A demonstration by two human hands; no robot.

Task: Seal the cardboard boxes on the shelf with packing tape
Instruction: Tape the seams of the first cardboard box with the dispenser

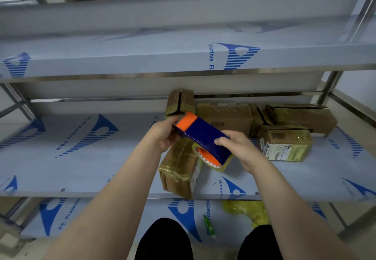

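Both hands hold a blue and orange tape dispenser [200,134] with a yellowish tape roll [211,161] above the middle shelf [81,168]. My left hand [163,134] grips its orange far end. My right hand [238,147] grips its blue near end over the roll. Right under the dispenser a small cardboard box [179,170] wrapped in tape stands at the shelf's front edge. Behind the dispenser an upright box [180,101] shows a split between its flaps. More cardboard boxes [223,117] lie at the back right, and a labelled one [284,145] sits to the right.
The metal rack has a shelf [142,60] close above the boxes and a lower shelf [122,219] with a green cutter [209,226] and crumpled yellow tape [246,210]. Steel uprights [329,86] stand at the right. The left half of the middle shelf is bare film.
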